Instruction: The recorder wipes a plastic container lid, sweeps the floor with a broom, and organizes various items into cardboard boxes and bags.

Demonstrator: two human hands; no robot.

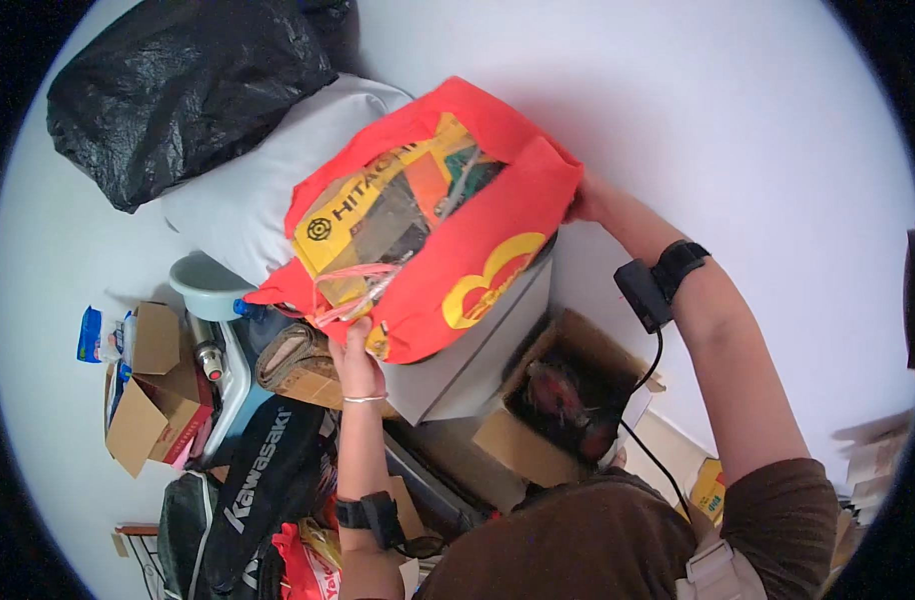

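Note:
A red fabric bag (495, 214) with a yellow heart print spans the space between my two hands. Through its open top shows a yellow Hitachi package (337, 214), with tools or parts around it that are hard to make out. My left hand (356, 364) grips the bag's near left corner, thumb on top, beside some pink cord (352, 281). At the far right corner, my right hand (586, 199) holds the bag, its fingers mostly hidden behind the fabric. Under the bag is a white box or cabinet (465, 375); whether the bag rests on it, I cannot tell.
A black plastic bag (187, 97) lies on a white, pillow-like bundle (232, 202). Open cardboard boxes stand right (529, 450) and left (139, 420). A pale basin (210, 289), rolled brown material (296, 356) and a black Kawasaki bag (251, 465) crowd the left.

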